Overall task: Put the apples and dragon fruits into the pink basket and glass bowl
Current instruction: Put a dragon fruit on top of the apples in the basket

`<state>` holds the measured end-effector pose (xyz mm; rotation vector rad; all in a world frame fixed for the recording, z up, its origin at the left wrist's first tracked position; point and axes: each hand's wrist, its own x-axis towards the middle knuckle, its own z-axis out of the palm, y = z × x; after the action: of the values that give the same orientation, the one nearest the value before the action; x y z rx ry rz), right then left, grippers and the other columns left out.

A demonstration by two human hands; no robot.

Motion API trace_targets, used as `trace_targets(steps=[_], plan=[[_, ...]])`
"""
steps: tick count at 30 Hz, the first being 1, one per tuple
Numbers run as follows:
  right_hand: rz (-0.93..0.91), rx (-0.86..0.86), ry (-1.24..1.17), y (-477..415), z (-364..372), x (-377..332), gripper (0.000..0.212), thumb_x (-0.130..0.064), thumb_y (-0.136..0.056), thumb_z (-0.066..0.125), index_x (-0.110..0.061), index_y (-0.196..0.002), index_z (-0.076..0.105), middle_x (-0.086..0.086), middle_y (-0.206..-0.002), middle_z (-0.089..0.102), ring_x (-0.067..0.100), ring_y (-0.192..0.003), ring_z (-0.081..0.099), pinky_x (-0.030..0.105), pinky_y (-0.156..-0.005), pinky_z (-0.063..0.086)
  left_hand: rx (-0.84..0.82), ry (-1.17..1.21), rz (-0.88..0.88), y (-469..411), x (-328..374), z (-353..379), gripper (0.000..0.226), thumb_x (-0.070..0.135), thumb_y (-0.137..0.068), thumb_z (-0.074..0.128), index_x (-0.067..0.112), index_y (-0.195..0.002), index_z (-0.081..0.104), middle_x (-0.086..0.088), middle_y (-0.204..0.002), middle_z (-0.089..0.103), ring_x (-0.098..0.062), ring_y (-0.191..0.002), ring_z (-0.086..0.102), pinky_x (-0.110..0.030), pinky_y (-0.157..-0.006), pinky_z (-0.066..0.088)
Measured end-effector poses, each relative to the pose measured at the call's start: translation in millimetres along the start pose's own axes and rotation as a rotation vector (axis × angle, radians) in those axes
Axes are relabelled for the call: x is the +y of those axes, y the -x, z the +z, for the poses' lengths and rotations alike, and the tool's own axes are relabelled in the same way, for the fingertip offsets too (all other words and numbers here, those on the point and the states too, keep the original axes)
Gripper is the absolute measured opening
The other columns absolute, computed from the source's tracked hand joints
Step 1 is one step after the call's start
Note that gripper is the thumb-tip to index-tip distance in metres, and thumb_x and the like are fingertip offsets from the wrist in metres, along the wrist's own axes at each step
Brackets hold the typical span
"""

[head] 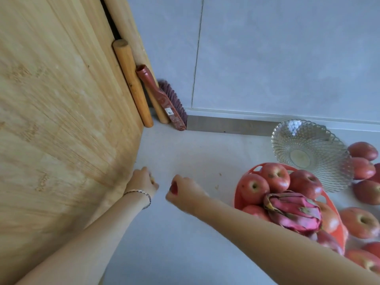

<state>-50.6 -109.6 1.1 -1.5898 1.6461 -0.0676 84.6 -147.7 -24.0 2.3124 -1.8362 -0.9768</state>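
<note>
Now your right hand pinches a small red thing; your left hand, I cannot tell. Gently carry loose round red apples beside the full pink plastic basket into the clear glass bowl.

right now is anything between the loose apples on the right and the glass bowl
Nothing visible does. The loose apples lie just beside the glass bowl, which looks empty. The heaped pink basket sits on its near side, not between them.
</note>
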Motion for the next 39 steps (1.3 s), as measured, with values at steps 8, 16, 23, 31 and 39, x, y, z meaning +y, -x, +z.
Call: trace_targets(steps=[8,16,23,31,39], plan=[[-0.047,0.237,-0.571,103.7,-101.6,64.7,0.046,-0.033,-0.088,0.051,-0.019,-0.045,0.044,-0.006,-0.045,0.046,0.014,-0.043,0.044,0.023,-0.048,0.037,-0.123,0.637,0.255,109.6,90.2,5.9,0.012,0.013,-0.084,0.057,0.025,-0.082,0.055,0.002,-0.07,0.058,-0.004,-0.045,0.055,-0.017,-0.046,0.043],[-0.001,0.258,-0.644,187.3,-119.5,154.0,0.026,-0.019,-0.089,0.055,-0.019,-0.064,0.051,-0.004,-0.046,0.047,0.018,-0.043,0.045,0.022,-0.042,0.036,-0.159,0.385,0.489,204.0,98.9,105.6,0.02,0.019,-0.074,0.073,0.031,-0.082,0.059,0.025,-0.072,0.061,0.009,-0.073,0.054,-0.005,-0.061,0.039],[0.09,0.268,-0.514,215.5,-109.9,196.7,0.022,-0.031,-0.087,0.058,-0.017,-0.071,0.053,0.001,-0.059,0.056,0.014,-0.054,0.054,0.023,-0.059,0.046,0.131,0.117,0.553,222.7,99.6,136.3,0.024,0.026,-0.076,0.073,0.013,-0.094,0.064,0.001,-0.095,0.058,-0.021,-0.069,0.066,-0.029,-0.057,0.053],[0.079,0.152,-0.573,235.9,-112.8,223.8,0.011,-0.011,-0.091,0.043,-0.015,-0.09,0.053,0.002,-0.069,0.053,0.018,-0.064,0.053,0.03,-0.063,0.047,0.116,0.423,0.285,219.8,118.4,135.4,0.011,0.023,-0.086,0.063,0.021,-0.095,0.056,-0.008,-0.098,0.064,-0.018,-0.07,0.067,-0.028,-0.067,0.053],[0.016,0.181,-0.379,245.6,-93.4,226.2,0.013,-0.021,-0.086,0.056,-0.022,-0.098,0.051,-0.009,-0.077,0.052,0.01,-0.066,0.05,0.027,-0.067,0.044,0.265,0.332,0.311,226.4,113.3,142.7,0.017,0.023,-0.08,0.07,0.016,-0.095,0.065,0.002,-0.088,0.066,-0.017,-0.081,0.06,-0.018,-0.064,0.042]])
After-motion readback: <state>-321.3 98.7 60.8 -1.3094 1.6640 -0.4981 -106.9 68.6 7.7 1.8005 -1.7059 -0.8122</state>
